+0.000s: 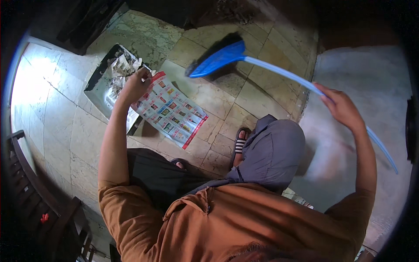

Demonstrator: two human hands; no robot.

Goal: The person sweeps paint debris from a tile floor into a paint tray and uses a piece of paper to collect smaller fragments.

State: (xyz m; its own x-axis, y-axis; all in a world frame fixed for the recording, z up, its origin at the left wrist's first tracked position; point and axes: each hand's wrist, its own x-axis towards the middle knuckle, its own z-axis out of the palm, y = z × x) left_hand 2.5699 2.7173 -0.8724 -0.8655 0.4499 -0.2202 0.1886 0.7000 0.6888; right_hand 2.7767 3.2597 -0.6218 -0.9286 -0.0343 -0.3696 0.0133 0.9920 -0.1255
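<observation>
A home interior: marble-tiled floor (205, 94), dark wooden chair (39, 192), sandalled foot (240, 144).

head cam | looks steeply down | floor (209, 94) fairly near | rim probably warped

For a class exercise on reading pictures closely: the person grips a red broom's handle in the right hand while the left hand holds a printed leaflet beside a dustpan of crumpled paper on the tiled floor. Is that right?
Not quite. The head view shows the broom is blue, not red. The rest holds: the right hand grips its handle, and the left hand holds the printed leaflet beside the dustpan of crumpled paper on the tiled floor.
</observation>
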